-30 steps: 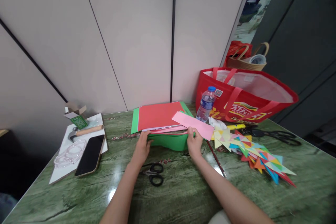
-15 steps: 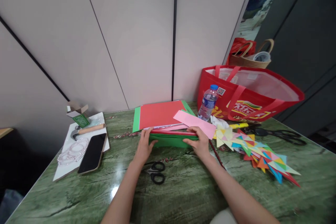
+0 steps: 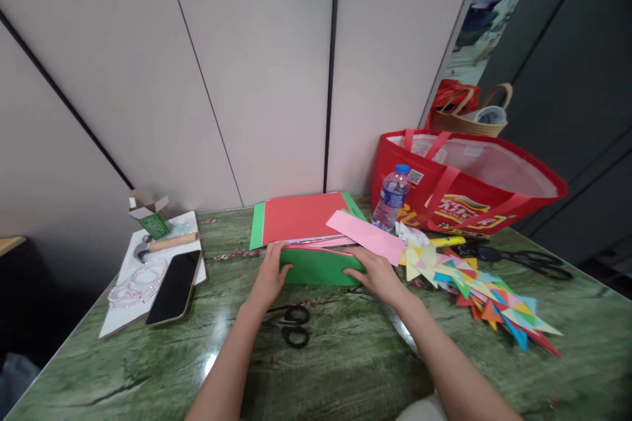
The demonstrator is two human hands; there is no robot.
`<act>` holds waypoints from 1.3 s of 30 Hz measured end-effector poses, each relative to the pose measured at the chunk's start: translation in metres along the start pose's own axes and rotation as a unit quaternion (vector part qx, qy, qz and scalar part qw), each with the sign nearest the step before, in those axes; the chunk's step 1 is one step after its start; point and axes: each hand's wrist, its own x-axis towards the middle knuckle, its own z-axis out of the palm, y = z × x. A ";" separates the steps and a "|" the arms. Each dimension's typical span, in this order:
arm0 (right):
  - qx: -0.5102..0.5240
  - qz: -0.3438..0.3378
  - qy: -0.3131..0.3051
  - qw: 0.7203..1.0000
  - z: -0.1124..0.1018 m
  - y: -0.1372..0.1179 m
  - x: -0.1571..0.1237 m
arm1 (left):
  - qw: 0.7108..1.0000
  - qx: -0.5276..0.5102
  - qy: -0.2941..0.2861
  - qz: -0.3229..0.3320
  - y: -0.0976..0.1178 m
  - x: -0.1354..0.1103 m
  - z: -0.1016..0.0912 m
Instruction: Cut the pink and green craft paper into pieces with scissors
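Both hands hold a stack of coloured paper (image 3: 318, 267), green on the side facing me with a thin red edge along the top. My left hand (image 3: 272, 275) grips its left end, thumb on the near face and fingers behind. At the other end, my right hand (image 3: 379, 274) is closed on it the same way. The stack stands on its long edge on the table. Just behind it lie sheets of red paper (image 3: 303, 217) over green ones, and a pink paper strip (image 3: 366, 235). Black-handled scissors (image 3: 291, 324) rest near my left forearm.
Left, a white board (image 3: 118, 312) bears a phone (image 3: 175, 288), a hammer (image 3: 165, 243), a small green box (image 3: 151, 217) and beaded strands. Right are a water bottle (image 3: 392, 198), a red bag (image 3: 454, 191), folded paper triangles (image 3: 486, 293) and large scissors (image 3: 523, 259). A wall stands behind.
The stack has tilted upright, showing more of its green face and less of its red top edge. My right hand has shifted slightly left along it, fingers further over the top.
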 end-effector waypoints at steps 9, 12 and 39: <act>-0.065 0.048 -0.054 0.995 -0.014 -0.009 -0.001 | 0.999 0.014 -0.031 0.035 0.004 0.000 -0.006; -0.061 0.064 -0.062 0.994 -0.018 -0.013 -0.002 | 0.998 0.026 -0.033 0.039 0.008 0.001 -0.010; 0.498 0.446 -0.028 0.743 0.043 -0.055 -0.013 | 0.833 0.276 -0.457 -0.148 0.109 -0.025 -0.017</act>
